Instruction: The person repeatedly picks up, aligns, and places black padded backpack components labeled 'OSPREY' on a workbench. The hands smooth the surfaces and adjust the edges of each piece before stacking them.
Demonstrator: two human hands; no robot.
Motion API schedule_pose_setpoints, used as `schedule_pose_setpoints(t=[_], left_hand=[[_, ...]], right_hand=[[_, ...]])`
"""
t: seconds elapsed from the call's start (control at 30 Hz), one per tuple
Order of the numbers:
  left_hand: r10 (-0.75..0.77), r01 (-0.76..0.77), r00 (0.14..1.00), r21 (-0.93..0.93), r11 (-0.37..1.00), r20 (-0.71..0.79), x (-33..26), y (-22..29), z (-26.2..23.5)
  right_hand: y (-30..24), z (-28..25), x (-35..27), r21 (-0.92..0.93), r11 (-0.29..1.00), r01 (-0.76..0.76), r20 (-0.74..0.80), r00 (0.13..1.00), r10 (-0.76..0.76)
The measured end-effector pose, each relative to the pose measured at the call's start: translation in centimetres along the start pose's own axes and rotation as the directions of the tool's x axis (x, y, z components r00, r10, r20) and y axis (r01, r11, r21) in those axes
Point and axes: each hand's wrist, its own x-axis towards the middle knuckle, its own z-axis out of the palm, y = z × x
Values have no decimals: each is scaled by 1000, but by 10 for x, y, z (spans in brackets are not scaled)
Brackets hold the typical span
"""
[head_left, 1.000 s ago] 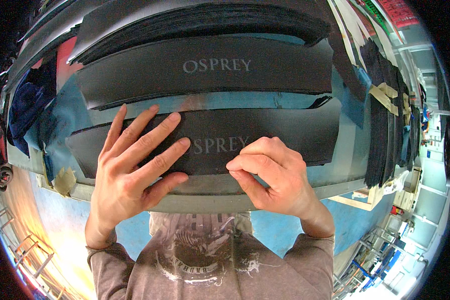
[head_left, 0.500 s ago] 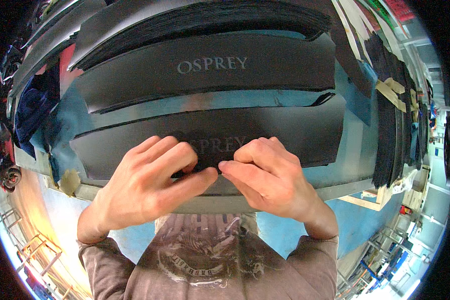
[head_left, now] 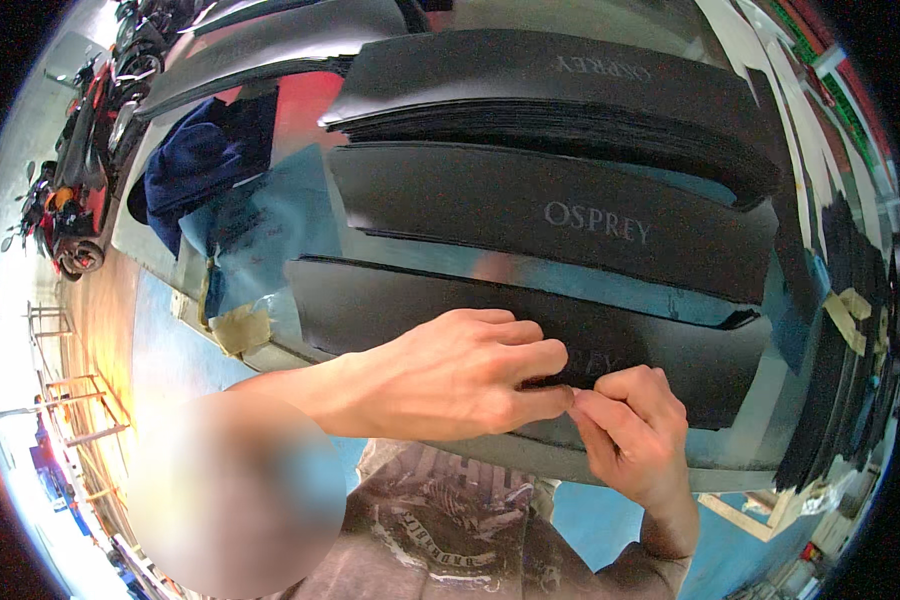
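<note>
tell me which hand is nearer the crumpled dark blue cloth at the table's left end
Left. The left hand pinches the nearest black sheet on the side toward the blue cloth; the right hand is farther right, away from it.

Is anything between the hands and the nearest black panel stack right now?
Nothing visible. The left hand and right hand already meet on the front edge of the nearest black panel stack, fingertips pinching at it. The other stacks lie farther back.
</note>
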Motion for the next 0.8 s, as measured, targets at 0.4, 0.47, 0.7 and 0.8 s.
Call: schedule_pose_setpoints(t=[0.4, 0.47, 0.7, 0.8], left_hand=[[30, -24, 995, 65, 998, -94, -2, 4, 9], [33, -25, 994, 82, 996, -100, -3, 4, 9], [-132, 112, 991, -343, 933, -34, -11, -5, -5], [-197, 165, 979, -345, 924, -60, -15, -2, -3]], right_hand=[[-2, -2, 2, -35, 999, 1, 15, 1000, 0], [-2, -2, 2, -37, 999, -2, 13, 1000, 2], [1, 0, -1, 16, 1000, -8, -30, 1000, 9], [5, -2, 3, 71, 997, -11, -13, 1000, 12]])
